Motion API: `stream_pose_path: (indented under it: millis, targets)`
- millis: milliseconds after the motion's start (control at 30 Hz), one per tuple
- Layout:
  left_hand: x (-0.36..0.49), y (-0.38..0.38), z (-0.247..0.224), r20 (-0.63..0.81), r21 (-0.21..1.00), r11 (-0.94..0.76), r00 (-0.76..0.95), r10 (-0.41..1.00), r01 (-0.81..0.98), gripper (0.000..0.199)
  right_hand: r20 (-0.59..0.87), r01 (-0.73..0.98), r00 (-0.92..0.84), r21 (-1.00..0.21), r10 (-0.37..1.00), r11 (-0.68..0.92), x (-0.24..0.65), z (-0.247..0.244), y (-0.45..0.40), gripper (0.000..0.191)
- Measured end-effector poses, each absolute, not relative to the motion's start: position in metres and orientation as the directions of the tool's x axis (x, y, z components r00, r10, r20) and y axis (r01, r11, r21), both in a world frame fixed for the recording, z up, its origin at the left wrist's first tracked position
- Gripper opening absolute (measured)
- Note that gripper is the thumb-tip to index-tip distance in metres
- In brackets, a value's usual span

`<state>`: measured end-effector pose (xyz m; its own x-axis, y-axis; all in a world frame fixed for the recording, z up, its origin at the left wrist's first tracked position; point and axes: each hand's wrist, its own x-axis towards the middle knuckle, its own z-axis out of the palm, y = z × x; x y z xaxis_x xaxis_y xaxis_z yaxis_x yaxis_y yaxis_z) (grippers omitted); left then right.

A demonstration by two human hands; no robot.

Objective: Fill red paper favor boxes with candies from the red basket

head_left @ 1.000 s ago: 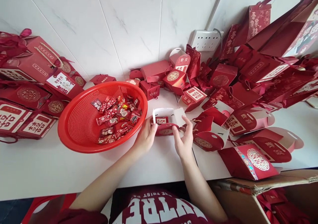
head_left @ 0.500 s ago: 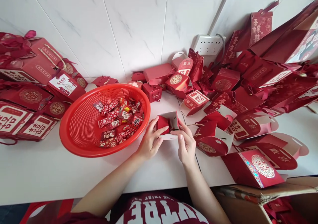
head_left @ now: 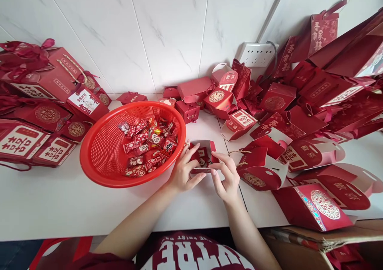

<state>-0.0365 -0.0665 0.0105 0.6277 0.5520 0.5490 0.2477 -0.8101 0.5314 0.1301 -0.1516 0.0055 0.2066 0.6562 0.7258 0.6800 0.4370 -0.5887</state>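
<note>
A small open red box [head_left: 213, 146] stands on the white table between my hands, with red wrapped pieces visible inside it. My left hand [head_left: 184, 170] grips its left side and near edge, thumb low in front. On the opposite side, my right hand [head_left: 226, 176] holds the right wall and near flap between thumb and fingers. Just left of my left hand, a red perforated basket [head_left: 98, 150] holds a heap of wrapped sweets [head_left: 149, 142].
Stacked red gift boxes [head_left: 44, 114] fill the far left. Many more red boxes [head_left: 317, 206] crowd the right side. A white power strip [head_left: 255, 54] rests against the tiled wall. A cardboard carton [head_left: 314, 238] sits below the table's right front edge.
The view has shifted slightly, moving the scene rightward. The box's near flap now looks more upright, and my fingers have shifted around its edges. Wrapped pieces inside show more clearly.
</note>
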Motion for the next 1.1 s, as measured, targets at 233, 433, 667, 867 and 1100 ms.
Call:
stream_pose_path:
  millis: [233, 433, 667, 867, 1100]
  targets:
    - [-0.038, -0.063, 0.010, 0.511, 0.547, -0.801, 0.660, 0.551, 0.245, 0.041, 0.732, 0.656, 0.173, -0.585, 0.659, 0.477, 0.132, 0.006, -0.151, 0.007]
    - [-0.035, -0.065, 0.011, 0.528, 0.572, -0.785, 0.627, 0.573, 0.236, 0.042, 0.749, 0.606, 0.039, -0.544, 0.661, 0.580, 0.131, 0.010, -0.152, 0.010]
    - [-0.033, -0.066, 0.006, 0.503, 0.631, -0.746, 0.619, 0.603, 0.214, 0.014, 0.664, 0.662, 0.286, -0.658, 0.690, 0.358, 0.123, 0.005, -0.147, 0.027]
    - [-0.028, -0.070, -0.005, 0.509, 0.773, -0.626, 0.486, 0.711, 0.107, 0.052, 0.583, 0.616, 0.452, -0.751, 0.675, 0.238, 0.119, 0.005, -0.142, 0.049]
    - [-0.024, -0.069, -0.010, 0.428, 0.824, -0.560, 0.555, 0.714, 0.085, 0.056, 0.490, 0.582, 0.281, -0.771, 0.825, 0.259, 0.134, 0.005, -0.140, 0.056]
